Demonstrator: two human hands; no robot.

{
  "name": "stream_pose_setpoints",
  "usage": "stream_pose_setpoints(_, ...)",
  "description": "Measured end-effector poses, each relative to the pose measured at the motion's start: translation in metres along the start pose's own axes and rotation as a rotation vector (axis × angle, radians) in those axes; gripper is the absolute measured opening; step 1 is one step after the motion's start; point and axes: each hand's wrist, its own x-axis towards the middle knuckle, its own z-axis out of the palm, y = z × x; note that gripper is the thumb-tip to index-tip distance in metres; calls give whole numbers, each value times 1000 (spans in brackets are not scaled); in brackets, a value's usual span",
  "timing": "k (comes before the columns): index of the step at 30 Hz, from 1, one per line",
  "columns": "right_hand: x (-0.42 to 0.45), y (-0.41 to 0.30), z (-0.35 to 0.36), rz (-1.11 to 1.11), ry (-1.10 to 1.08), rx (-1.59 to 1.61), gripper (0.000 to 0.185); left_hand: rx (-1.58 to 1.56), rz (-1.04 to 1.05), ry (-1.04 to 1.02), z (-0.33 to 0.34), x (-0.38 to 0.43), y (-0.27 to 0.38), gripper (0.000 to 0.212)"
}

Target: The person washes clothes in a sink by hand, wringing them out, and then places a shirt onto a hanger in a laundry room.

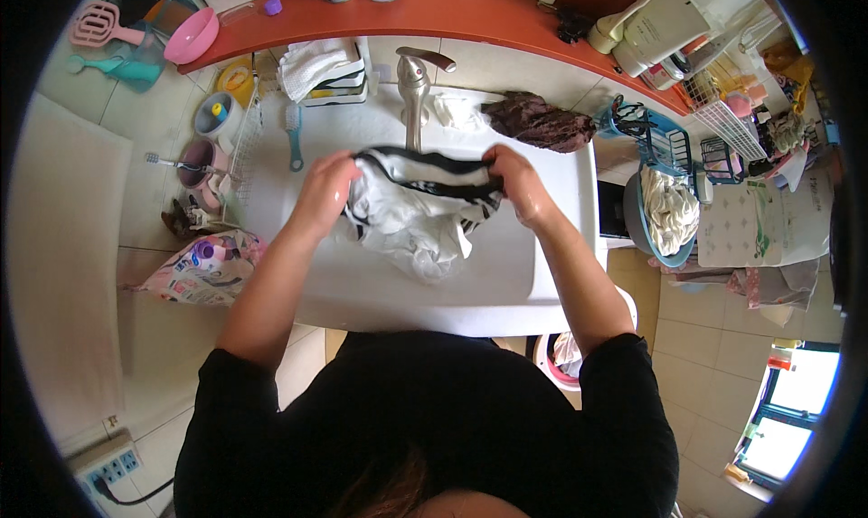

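Note:
A wet white garment with a black-striped band (424,230) is stretched between my two hands over the white sink (502,267). My left hand (325,189) grips one end of the dark band, and my right hand (519,186) grips the other. The band's opening faces up, while the white cloth hangs bunched into the basin. Just behind the band stands a metal faucet (413,87), its spout end hidden by the garment. Whether water is running cannot be seen.
On the sink's back ledge lie a dark brown wet cloth (539,121), a small white cloth (458,111) and a blue-handled brush (294,138). A red shelf (461,16) curves above. Cups and a wire rack (247,145) line the left; a basin of cloth (634,213) stands right.

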Motion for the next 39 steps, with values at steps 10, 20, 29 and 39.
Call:
stream_pose_setpoints(10,-27,-145,31,-291,-210,316,19,-43,442,90,43,-8,97,52)
stream_pose_setpoints(20,-55,82,30,-53,-354,-313,89,-726,-479,62,90,-18,19,24)
stream_pose_setpoints(29,-27,68,51,-57,-233,446,81,-1405,-134,52,43,-6,185,15)
stream_pose_setpoints(39,-26,57,-6,154,-137,610,60,-998,-370,266,10,-18,-46,34)
